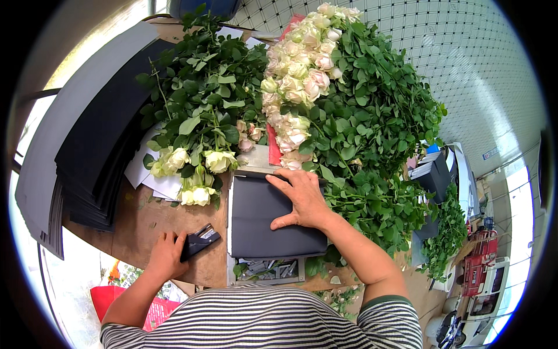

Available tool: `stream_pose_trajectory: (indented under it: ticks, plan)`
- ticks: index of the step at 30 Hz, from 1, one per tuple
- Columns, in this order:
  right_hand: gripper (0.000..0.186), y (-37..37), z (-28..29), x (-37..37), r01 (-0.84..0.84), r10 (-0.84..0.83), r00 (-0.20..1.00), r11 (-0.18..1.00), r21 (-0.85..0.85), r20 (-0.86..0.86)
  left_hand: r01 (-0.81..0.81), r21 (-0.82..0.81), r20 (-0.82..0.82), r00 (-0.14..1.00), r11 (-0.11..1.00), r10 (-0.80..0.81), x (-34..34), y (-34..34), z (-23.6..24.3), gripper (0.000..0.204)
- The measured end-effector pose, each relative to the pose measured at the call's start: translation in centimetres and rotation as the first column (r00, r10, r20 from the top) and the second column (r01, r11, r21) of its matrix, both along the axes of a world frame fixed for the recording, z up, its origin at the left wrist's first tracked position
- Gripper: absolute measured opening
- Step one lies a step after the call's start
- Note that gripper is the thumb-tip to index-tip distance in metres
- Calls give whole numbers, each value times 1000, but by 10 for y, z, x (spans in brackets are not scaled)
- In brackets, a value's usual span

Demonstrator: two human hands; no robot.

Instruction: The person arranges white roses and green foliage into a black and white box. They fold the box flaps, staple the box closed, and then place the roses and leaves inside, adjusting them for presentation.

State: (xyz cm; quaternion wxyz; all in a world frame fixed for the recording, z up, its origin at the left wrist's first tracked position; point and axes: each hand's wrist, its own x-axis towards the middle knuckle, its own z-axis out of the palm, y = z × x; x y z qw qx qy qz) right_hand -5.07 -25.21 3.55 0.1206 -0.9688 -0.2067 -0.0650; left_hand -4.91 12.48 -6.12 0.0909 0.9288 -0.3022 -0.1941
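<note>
My left hand [168,256] is closed around the rear of a black stapler [200,242], which rests on the brown tabletop. Spread flat, my right hand [299,199] lies on a dark grey folded cardboard sheet [273,232], with thumb and fingers apart. The sheet sits over a pale metal frame [231,276]. Below its near edge, a compartment holds small grey strips [273,269] and some leaves. Just beyond the sheet lie cream roses [220,161] with long leafy stems.
Tall stacks of black and grey cardboard sheets [110,116] stand at the left. A large heap of pale pink and cream roses [311,75] lies at the far side, its leafy stems [378,110] spreading right. White papers [165,186] lie under the left flowers. A red basket [154,314] is below left.
</note>
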Motion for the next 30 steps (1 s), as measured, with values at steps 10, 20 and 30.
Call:
stream_pose_trajectory:
  ticks: [10, 20, 30]
  plan:
    - [102, 8, -1, 1, 20, -19, 1000, 997, -71, 12, -136, -638, -482, 838, 758, -255, 52, 12, 45, 77]
    - [105, 9, -3, 4, 22, -23, 999, 999, -31, -30, -44, -564, -639, 655, 825, -402, 70, 1, 74, 66]
    - [106, 11, -3, 4, 28, -29, 999, 999, -46, -31, 73, -288, -439, 876, 955, -200, 72, -49, 88, 50]
